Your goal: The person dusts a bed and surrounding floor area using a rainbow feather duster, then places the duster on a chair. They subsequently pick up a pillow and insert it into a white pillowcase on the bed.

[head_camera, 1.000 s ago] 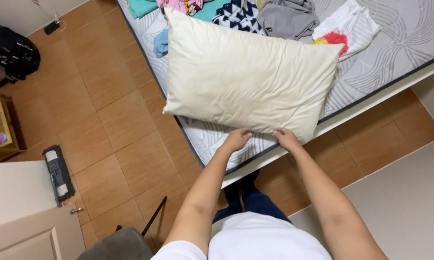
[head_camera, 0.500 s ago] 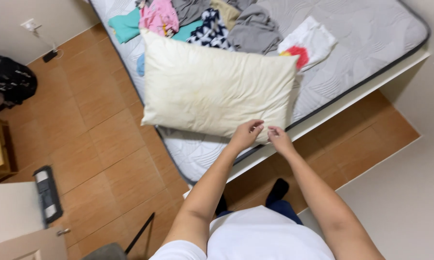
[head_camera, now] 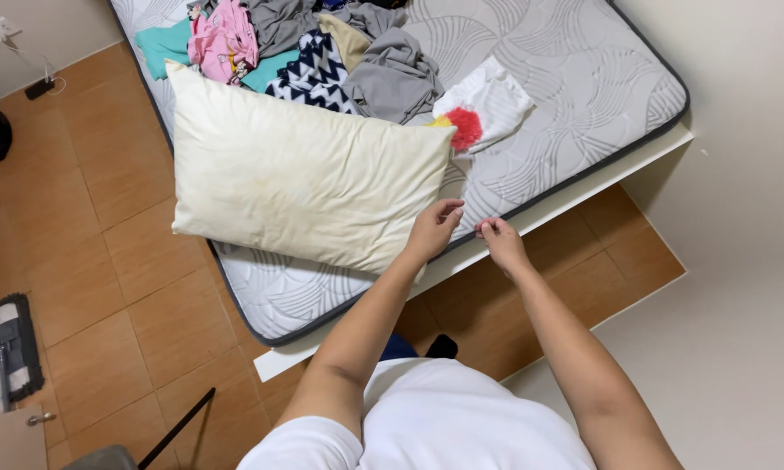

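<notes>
I am leaning over the bed, and both my arms are reaching up from the bottom of the frame toward the middle. My left hand (head_camera: pixel 433 228) is lying against the right-hand end of the pillow (head_camera: pixel 300 178), fingers curled loosely and the thumb pointing right; it is touching the pillow's edge, but I cannot tell whether the fingers are actually pinching the fabric or just resting on it. My right hand (head_camera: pixel 499 241) is hanging just beside it, a little lower and to the right, over the near edge of the mattress (head_camera: pixel 575 96). Its fingers are drawn in, tips gathered together, and I cannot tell whether anything is caught between them.

The pillow is cream-coloured with faint yellowish marks, and it is lying flat and slightly skewed across the centre-left of the frame, its left end overhanging the mattress edge above the brown tiled floor (head_camera: pixel 104 261). The mattress is grey with a swirled quilted pattern and is sitting on a white bed frame (head_camera: pixel 583 196).

Behind the pillow, along the top of the frame, a heap of clothes (head_camera: pixel 322 43) is lying on the mattress. To the right of the heap, just above my hands, a white garment with a red patch (head_camera: pixel 483 109) is lying spread out.
</notes>
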